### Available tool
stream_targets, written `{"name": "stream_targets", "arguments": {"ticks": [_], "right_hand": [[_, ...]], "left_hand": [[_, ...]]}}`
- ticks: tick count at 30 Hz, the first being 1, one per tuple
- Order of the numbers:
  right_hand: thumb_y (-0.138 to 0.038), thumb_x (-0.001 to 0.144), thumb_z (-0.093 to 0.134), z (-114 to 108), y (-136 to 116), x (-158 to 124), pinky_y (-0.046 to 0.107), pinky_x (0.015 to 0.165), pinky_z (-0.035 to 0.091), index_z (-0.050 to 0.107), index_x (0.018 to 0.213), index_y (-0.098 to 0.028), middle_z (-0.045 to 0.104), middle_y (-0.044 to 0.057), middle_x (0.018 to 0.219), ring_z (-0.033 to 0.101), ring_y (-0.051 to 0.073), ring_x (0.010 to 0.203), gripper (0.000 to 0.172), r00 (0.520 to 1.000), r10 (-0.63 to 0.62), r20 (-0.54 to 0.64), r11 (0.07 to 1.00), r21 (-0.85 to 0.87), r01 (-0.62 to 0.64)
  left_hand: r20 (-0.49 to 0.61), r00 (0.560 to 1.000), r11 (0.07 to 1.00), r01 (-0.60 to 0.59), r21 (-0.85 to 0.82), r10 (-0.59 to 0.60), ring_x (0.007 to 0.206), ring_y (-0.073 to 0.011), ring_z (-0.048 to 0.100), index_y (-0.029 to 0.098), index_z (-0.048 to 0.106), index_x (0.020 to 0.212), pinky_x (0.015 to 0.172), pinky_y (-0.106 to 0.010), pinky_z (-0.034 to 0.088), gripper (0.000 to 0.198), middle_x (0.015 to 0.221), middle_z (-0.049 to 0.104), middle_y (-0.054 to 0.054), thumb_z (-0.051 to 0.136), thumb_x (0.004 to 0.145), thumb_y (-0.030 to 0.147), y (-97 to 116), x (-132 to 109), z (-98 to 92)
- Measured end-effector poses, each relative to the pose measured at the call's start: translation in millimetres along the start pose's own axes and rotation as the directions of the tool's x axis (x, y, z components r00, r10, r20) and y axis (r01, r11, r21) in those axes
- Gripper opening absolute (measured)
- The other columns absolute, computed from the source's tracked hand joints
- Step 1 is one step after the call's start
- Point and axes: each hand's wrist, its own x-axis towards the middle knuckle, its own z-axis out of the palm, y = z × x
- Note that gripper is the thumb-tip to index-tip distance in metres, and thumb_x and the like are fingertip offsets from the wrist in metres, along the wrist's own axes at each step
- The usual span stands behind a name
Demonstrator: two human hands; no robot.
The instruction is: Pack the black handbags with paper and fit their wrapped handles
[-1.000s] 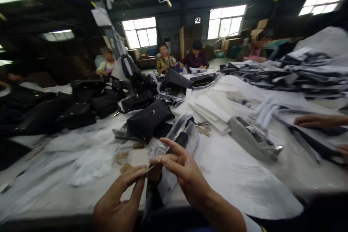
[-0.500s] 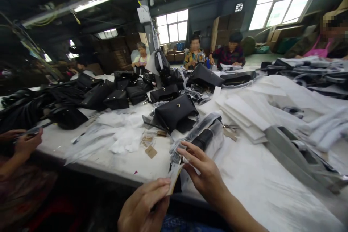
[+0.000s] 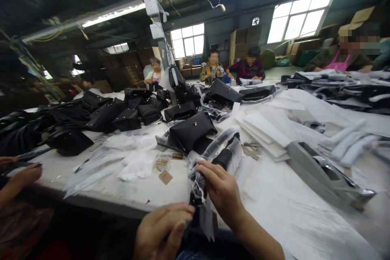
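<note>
My right hand (image 3: 222, 191) closes over a black bag strap (image 3: 196, 198) partly wrapped in clear plastic, at the table's front edge. Below it hang a white translucent strip (image 3: 207, 222) and a brown tag edge (image 3: 215, 220). My left hand (image 3: 164, 229) has its fingers curled, their tips at the strap's lower part; its grip is partly hidden. Beyond my right hand lies a dark rolled piece in clear plastic (image 3: 222, 156). A black handbag (image 3: 193, 132) with a gold clasp rests just behind.
A grey tape dispenser (image 3: 319, 174) and white sheets (image 3: 262, 136) lie to the right. Tan tags (image 3: 165, 176) and crumpled white wrapping (image 3: 134, 162) are left of the strap. Black bags (image 3: 126, 120) pile up behind; a co-worker's hands (image 3: 24, 176) are at far left.
My left hand has let go of the white strip with the tan edge, which now hangs below the strap. My right hand has closed over the plastic-wrapped strap.
</note>
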Motion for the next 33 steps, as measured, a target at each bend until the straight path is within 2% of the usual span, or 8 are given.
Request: {"name": "stream_targets", "arguments": {"ticks": [2, 5, 10, 17, 22, 26, 30, 33], "right_hand": [[-0.006, 0.093, 0.051, -1.1, -1.7, 4.6, 0.034, 0.089, 0.056, 0.065, 0.12, -0.018, 0.069, 0.011, 0.124, 0.065, 0.021, 0.105, 0.033, 0.997, -0.071, -0.041, 0.997, -0.042, 0.07], [-0.009, 0.093, 0.054, -2.2, -2.9, 12.2, 0.035, 0.084, 0.057, 0.067, 0.117, -0.016, 0.07, 0.012, 0.121, 0.066, 0.022, 0.098, 0.028, 0.989, -0.138, -0.054, 0.987, -0.093, 0.133], [-0.01, 0.095, 0.053, -2.0, 2.3, 14.2, 0.036, 0.082, 0.057, 0.067, 0.114, -0.016, 0.071, 0.012, 0.118, 0.067, 0.022, 0.097, 0.025, 0.986, -0.156, -0.053, 0.979, -0.14, 0.148], [-0.006, 0.094, 0.05, -3.8, 0.0, 12.9, 0.036, 0.084, 0.056, 0.067, 0.117, -0.015, 0.07, 0.013, 0.121, 0.066, 0.022, 0.099, 0.031, 0.984, -0.171, -0.05, 0.98, -0.11, 0.165], [-0.008, 0.093, 0.053, -3.2, -2.9, 17.7, 0.037, 0.081, 0.057, 0.068, 0.117, -0.015, 0.07, 0.014, 0.121, 0.066, 0.023, 0.097, 0.029, 0.976, -0.208, -0.061, 0.973, -0.112, 0.2], [-0.009, 0.094, 0.053, -4.1, -2.8, 16.9, 0.037, 0.087, 0.057, 0.066, 0.122, -0.017, 0.069, 0.013, 0.122, 0.067, 0.023, 0.104, 0.031, 0.982, -0.178, -0.057, 0.984, -0.035, 0.176], [-0.009, 0.095, 0.049, -16.2, -3.8, -0.2, 0.031, 0.1, 0.053, 0.059, 0.129, -0.021, 0.065, 0.011, 0.129, 0.062, 0.019, 0.12, 0.037, 0.998, 0.019, -0.062, 0.994, 0.11, -0.013], [-0.031, 0.096, 0.056, -20.5, 3.5, -24.6, 0.026, 0.094, 0.055, 0.055, 0.13, -0.021, 0.069, 0.01, 0.119, 0.066, 0.02, 0.112, 0.035, 0.995, 0.052, -0.08, 0.998, 0.047, -0.048]], "left_hand": [[-0.148, 0.969, 0.98, 0.198, -0.005, -0.196, 0.099, -0.0144, 0.07, 0.022, 0.068, 0.1, 0.091, -0.023, 0.054, 0.015, 0.102, 0.074, -0.004, 0.054, 0.096, 0.019, -1.3, 16.8, 1.6], [-0.164, 0.934, 0.948, 0.31, -0.073, -0.318, 0.095, -0.0152, 0.069, 0.023, 0.066, 0.103, 0.085, -0.023, 0.056, 0.012, 0.102, 0.072, -0.002, 0.064, 0.091, 0.023, -8.1, 36.1, 17.6], [-0.152, 0.951, 0.962, 0.258, -0.087, -0.269, 0.091, -0.0152, 0.066, 0.022, 0.066, 0.086, 0.083, -0.023, 0.054, 0.003, 0.093, 0.069, -0.001, 0.066, 0.089, 0.022, -17.7, 35.6, 40.0], [-0.091, 0.953, 0.957, 0.284, -0.057, -0.288, 0.088, -0.0147, 0.067, 0.022, 0.066, 0.08, 0.084, -0.021, 0.05, 0.01, 0.088, 0.07, -0.001, 0.064, 0.09, 0.023, -10.8, 4.2, 28.1], [-0.077, 0.842, 0.834, 0.509, -0.216, -0.534, 0.095, -0.0171, 0.067, 0.021, 0.067, 0.094, 0.086, -0.024, 0.052, 0.018, 0.099, 0.072, -0.004, 0.058, 0.093, 0.037, -14.0, 17.2, 29.4], [0.126, 0.758, 0.679, 0.634, -0.371, -0.639, 0.099, -0.021, 0.07, 0.02, 0.063, 0.117, 0.087, -0.027, 0.054, 0.041, 0.104, 0.075, -0.006, 0.068, 0.085, 0.045, -16.5, 33.7, 36.6], [0.218, 0.702, 0.517, 0.666, -0.538, -0.677, 0.098, -0.0247, 0.072, 0.018, 0.068, 0.111, 0.084, -0.027, 0.057, 0.049, 0.105, 0.076, -0.009, 0.075, 0.076, 0.051, -19.3, 32.7, 42.0], [0.198, 0.674, 0.455, 0.657, -0.601, -0.712, 0.1, -0.0287, 0.072, 0.019, 0.071, 0.106, 0.083, -0.03, 0.059, 0.054, 0.104, 0.077, -0.009, 0.079, 0.068, 0.057, -26.8, 22.5, 47.5]]}}
